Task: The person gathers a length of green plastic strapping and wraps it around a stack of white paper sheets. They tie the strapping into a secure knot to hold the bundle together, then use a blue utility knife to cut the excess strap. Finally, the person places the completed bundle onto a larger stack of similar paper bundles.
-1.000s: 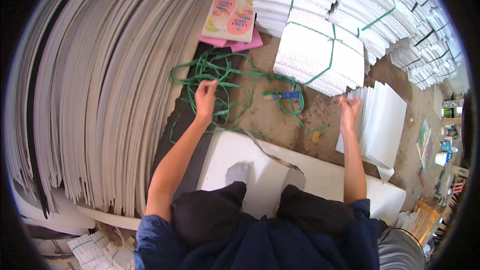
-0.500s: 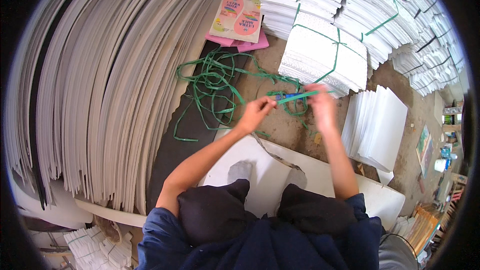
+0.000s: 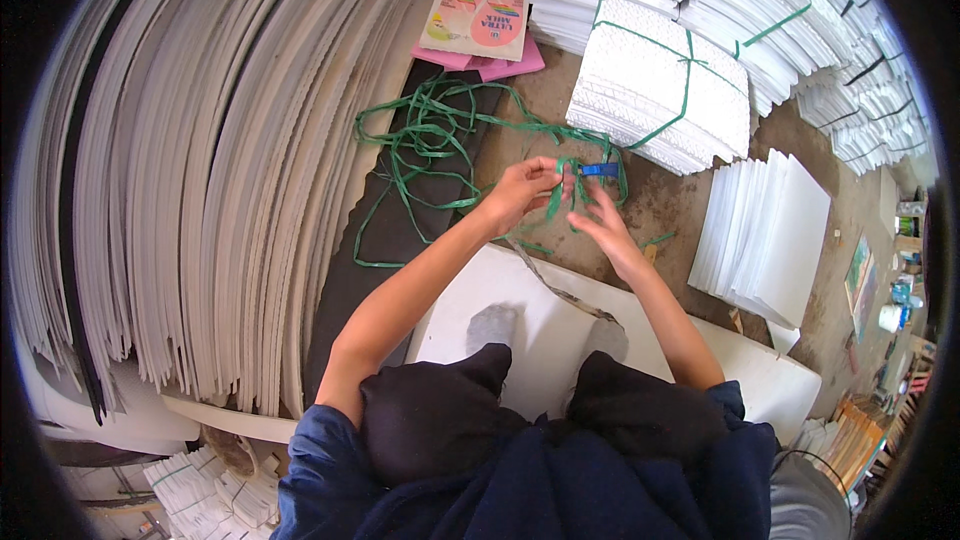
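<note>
My left hand point(image 3: 523, 195) is closed, pinching green plastic twine point(image 3: 556, 202) between thumb and fingertips. Close beside it on the right is my right hand point(image 3: 612, 230), its thumb and fingers apart around the hanging strands; fast motion blurs some fingertips. Just beyond the right fingers lies a blue-handled tool point(image 3: 600, 170), apparently on the floor, partly covered by twine; its exact kind is unclear. A loose tangle of green twine point(image 3: 425, 130) spreads over a dark sheet point(image 3: 400, 205) to the left.
Tall rows of grey-white sheets point(image 3: 230, 140) line the left. Ahead stand white sheet bundles point(image 3: 655, 80) tied with green twine, and a loose white stack point(image 3: 765, 235) at right. A printed carton piece point(image 3: 475, 10) lies on pink sheets point(image 3: 515, 58). My feet rest on a white board point(image 3: 540, 290).
My right hand has come back leftward from stretching a twine strand out, and its fingers have spread. The left hand keeps its pinch. The view has shifted slightly.
</note>
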`<state>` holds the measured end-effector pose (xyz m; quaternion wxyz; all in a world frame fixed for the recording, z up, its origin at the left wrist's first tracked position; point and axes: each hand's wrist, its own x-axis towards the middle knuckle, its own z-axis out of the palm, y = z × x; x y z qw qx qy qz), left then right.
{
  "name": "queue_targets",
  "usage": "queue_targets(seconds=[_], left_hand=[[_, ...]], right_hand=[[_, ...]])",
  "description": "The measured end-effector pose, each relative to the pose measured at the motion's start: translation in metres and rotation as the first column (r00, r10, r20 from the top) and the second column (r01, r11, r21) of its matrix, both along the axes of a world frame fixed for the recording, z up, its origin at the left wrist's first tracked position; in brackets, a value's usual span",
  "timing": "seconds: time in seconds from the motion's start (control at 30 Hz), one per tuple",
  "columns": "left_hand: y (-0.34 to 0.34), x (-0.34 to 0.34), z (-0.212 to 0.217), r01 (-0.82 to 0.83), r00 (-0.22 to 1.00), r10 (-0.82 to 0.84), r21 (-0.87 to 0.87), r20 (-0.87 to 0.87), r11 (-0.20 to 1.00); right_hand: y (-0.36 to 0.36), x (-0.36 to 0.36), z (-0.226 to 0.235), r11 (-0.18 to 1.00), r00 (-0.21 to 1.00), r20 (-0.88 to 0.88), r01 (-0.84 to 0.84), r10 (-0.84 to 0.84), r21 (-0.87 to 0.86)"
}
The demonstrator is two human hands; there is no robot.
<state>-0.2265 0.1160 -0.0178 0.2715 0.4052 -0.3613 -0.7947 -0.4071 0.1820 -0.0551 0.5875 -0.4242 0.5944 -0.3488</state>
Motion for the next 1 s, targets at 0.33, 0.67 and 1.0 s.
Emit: queue_targets(seconds=[0.33, 0.67, 1.0], left_hand=[[0.007, -0.006, -0.003, 0.077, 0.996, -0.077, -0.004, 0.041, 0.997], [0.019, 0.025, -0.022, 0.234, 0.967, -0.211, -0.184, 0.14, 0.955], [0.017, -0.022, -0.001, 0.107, 0.963, -0.057, -0.179, 0.263, 0.978]], right_hand=[[-0.02, -0.007, 0.039, 0.983, 0.979, 0.146, -0.121, 0.141, -0.136], [-0.038, -0.156, 0.027, 0.63, 0.635, 0.53, 0.744, -0.562, -0.223], [-0.013, -0.014, 0.027, 0.996, 0.928, 0.364, 0.063, -0.08, 0.057]])
